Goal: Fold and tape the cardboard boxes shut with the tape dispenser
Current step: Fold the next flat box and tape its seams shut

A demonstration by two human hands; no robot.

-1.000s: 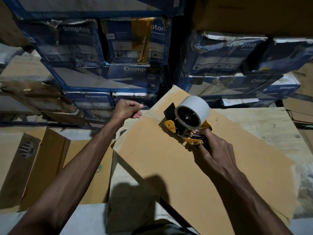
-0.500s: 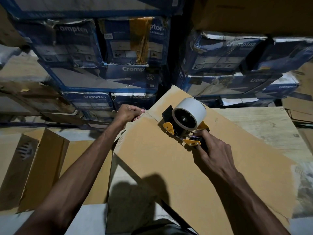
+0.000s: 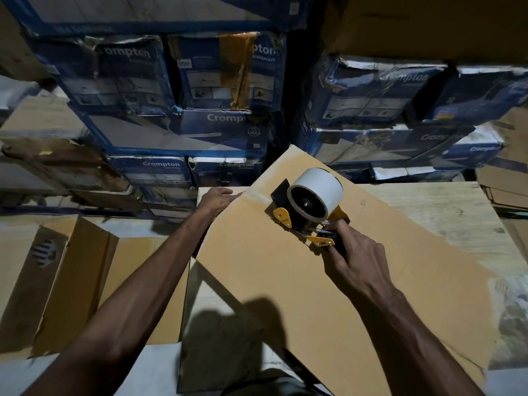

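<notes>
A plain brown cardboard box (image 3: 285, 281) lies at an angle on the wooden table, its broad top face toward me. My right hand (image 3: 357, 258) grips the handle of a yellow and black tape dispenser (image 3: 303, 215) with a white tape roll, which sits on the box's top near the far edge. My left hand (image 3: 217, 200) rests on the box's far left edge, fingers laid over the edge; whether they curl round it is hidden.
Flattened and open brown cartons (image 3: 71, 281) lie to the left. Stacked blue printed boxes (image 3: 200, 95) form a wall close behind the table. The pale wooden tabletop (image 3: 443, 212) shows at the right, with more brown cartons (image 3: 503, 190) beyond it.
My left hand has shifted slightly right along the box's far edge, with its fingers now flatter over it. The dispenser and my right hand have stayed almost in place.
</notes>
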